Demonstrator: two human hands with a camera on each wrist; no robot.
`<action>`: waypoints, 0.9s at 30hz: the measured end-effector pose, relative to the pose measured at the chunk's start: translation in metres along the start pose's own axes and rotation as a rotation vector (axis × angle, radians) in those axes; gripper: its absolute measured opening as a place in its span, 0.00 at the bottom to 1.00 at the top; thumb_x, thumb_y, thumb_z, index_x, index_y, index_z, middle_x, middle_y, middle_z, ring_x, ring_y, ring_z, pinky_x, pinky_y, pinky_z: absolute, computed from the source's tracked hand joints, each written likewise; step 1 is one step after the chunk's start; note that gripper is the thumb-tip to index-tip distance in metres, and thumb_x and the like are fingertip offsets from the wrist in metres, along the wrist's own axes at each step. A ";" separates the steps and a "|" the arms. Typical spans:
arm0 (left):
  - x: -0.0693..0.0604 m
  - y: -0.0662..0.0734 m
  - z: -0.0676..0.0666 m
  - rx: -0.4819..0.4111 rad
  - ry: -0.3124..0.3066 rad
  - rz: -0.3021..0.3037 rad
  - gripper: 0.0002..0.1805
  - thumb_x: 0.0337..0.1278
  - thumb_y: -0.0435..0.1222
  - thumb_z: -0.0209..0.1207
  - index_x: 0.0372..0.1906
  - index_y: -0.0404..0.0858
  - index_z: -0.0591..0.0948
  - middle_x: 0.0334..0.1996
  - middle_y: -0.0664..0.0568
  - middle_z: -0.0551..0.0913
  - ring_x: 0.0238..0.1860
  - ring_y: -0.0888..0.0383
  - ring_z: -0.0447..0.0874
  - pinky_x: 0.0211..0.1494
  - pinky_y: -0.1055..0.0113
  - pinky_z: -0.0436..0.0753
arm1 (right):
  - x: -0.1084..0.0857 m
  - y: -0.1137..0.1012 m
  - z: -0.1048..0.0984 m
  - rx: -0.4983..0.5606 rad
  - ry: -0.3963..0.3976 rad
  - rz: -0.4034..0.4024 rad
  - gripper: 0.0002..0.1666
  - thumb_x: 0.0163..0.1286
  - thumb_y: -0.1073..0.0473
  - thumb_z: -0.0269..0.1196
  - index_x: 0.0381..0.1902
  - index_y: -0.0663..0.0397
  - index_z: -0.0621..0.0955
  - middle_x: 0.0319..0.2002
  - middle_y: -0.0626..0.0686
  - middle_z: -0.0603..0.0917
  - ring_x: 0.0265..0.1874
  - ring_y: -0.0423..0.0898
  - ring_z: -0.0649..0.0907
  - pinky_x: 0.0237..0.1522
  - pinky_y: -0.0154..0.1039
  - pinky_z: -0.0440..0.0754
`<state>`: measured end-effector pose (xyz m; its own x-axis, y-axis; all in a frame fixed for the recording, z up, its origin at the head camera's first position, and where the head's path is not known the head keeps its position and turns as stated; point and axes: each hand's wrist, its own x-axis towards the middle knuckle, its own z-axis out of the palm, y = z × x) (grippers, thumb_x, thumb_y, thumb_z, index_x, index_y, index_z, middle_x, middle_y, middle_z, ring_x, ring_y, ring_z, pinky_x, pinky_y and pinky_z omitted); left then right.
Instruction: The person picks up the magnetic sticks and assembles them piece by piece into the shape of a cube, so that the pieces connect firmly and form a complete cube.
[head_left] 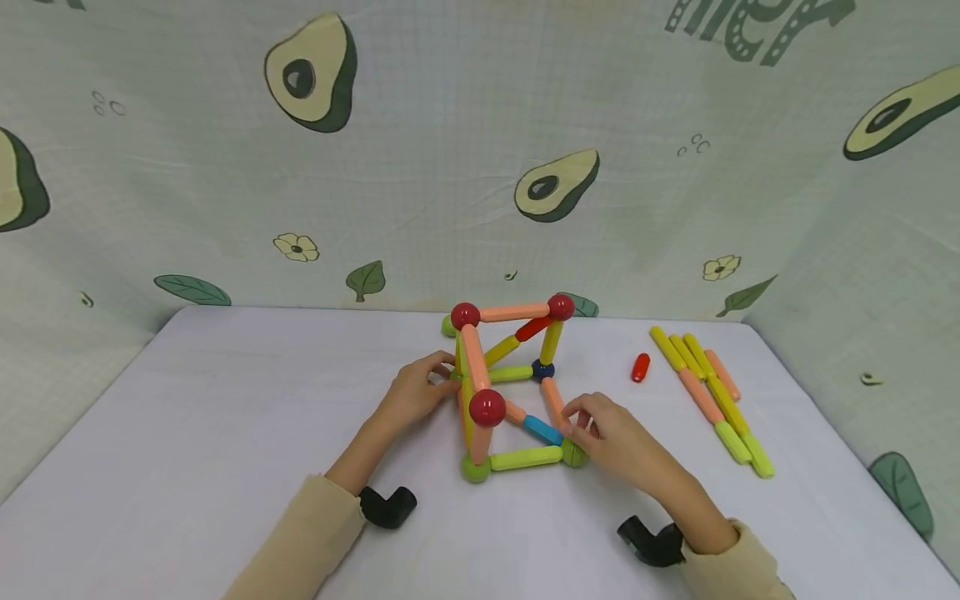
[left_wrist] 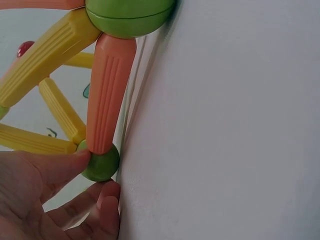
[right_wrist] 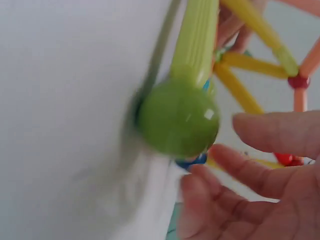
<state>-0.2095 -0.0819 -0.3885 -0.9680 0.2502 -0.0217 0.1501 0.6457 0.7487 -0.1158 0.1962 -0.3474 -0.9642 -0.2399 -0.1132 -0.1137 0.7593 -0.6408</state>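
Note:
A frame of toy magnetic rods and balls stands mid-table, with red balls on top such as the front red ball (head_left: 487, 407). My left hand (head_left: 417, 392) is at its back left corner. There the thumb and fingers pinch a green ball (left_wrist: 102, 162) that joins a pink rod (left_wrist: 111, 95) and yellow rods. My right hand (head_left: 611, 433) is beside the front right green ball (right_wrist: 180, 119). In the right wrist view its thumb and fingers are spread apart, with nothing gripped between them. A light green rod (head_left: 527, 458) runs along the front bottom edge.
To the right lie loose rods side by side, among them a yellow rod (head_left: 667, 348) and a pink rod (head_left: 722, 375). A short red rod (head_left: 641, 367) lies apart from them. Behind the white table (head_left: 187, 433) hangs a cloth (head_left: 435, 125) with avocado prints.

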 end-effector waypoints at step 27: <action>0.004 -0.008 -0.003 -0.156 -0.076 -0.064 0.23 0.73 0.33 0.62 0.69 0.34 0.80 0.58 0.38 0.85 0.36 0.55 0.84 0.34 0.70 0.80 | 0.007 0.011 0.011 0.068 -0.066 0.130 0.11 0.77 0.57 0.66 0.43 0.61 0.81 0.21 0.48 0.75 0.18 0.43 0.73 0.24 0.32 0.70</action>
<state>-0.2149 -0.0881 -0.3924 -0.9557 0.2694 -0.1183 0.0497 0.5440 0.8376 -0.1214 0.1964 -0.3638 -0.9515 -0.1835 -0.2471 0.0298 0.7441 -0.6674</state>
